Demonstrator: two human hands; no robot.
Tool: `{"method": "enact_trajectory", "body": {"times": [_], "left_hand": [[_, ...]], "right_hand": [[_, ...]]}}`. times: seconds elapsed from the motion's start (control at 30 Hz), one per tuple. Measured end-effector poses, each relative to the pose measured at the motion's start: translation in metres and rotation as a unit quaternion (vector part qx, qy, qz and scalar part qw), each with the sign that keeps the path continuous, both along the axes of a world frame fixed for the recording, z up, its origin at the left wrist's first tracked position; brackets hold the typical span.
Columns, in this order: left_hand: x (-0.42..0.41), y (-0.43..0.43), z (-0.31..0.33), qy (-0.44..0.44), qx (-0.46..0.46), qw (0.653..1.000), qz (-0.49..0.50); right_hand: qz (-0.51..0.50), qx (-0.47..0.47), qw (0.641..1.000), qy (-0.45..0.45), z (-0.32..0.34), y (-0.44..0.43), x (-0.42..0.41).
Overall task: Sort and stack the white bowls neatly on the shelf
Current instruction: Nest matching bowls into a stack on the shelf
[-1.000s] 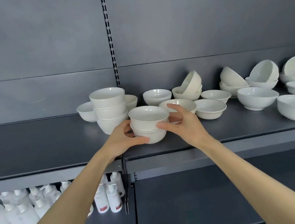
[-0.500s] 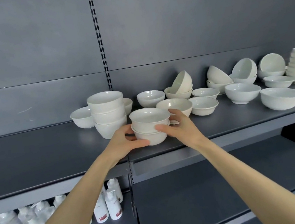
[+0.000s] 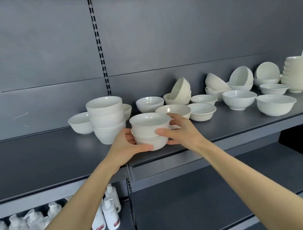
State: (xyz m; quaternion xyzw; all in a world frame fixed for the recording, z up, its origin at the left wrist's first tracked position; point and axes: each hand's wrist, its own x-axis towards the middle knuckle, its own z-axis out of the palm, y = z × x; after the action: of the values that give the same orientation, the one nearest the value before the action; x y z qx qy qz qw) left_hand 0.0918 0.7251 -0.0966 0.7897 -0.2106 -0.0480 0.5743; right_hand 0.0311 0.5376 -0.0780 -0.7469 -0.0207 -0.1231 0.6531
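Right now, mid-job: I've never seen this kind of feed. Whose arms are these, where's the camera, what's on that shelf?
There is no machine: a person works with bare hands, and the one picture comes from a camera worn on their head, looking forward and down. The left hand and right hand grip a stack of two white ceramic bowls from either side, near the front of the dark grey metal shelf. Just left stands a taller stack of three deep white bowls. Loose white bowls lie scattered to the right, with a cream bowl stack at the far end. White pump bottles stand one level down.
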Motion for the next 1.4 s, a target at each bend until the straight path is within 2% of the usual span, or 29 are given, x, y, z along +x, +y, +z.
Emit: {"method": "enact_trajectory", "body": {"times": [0.27,0.6,0.73,0.97,1.2,1.4], "left_hand": [[-0.019,-0.014,0.02,-0.036,-0.018,0.999,0.034],[-0.041,-0.087,0.047,-0.064,-0.038,0.997,-0.028],[-0.045,-0.132,0.054,-0.067,-0.045,0.995,-0.06],[-0.049,-0.235,0.054,-0.057,-0.066,0.994,-0.06],[-0.062,-0.347,0.055,-0.055,-0.088,0.993,-0.059],[-0.058,-0.416,0.056,-0.057,-0.096,0.993,-0.042]], "right_hand": [[0.004,-0.018,1.0,-0.016,0.022,-0.018,-0.016],[-0.03,-0.028,0.999,-0.033,0.045,-0.088,-0.045],[-0.047,-0.039,0.998,-0.03,0.052,-0.131,-0.056],[-0.07,-0.024,0.997,-0.035,0.057,-0.227,-0.072],[-0.089,-0.07,0.993,-0.032,0.061,-0.338,-0.079],[-0.062,-0.082,0.994,-0.027,0.066,-0.407,-0.069]]}}
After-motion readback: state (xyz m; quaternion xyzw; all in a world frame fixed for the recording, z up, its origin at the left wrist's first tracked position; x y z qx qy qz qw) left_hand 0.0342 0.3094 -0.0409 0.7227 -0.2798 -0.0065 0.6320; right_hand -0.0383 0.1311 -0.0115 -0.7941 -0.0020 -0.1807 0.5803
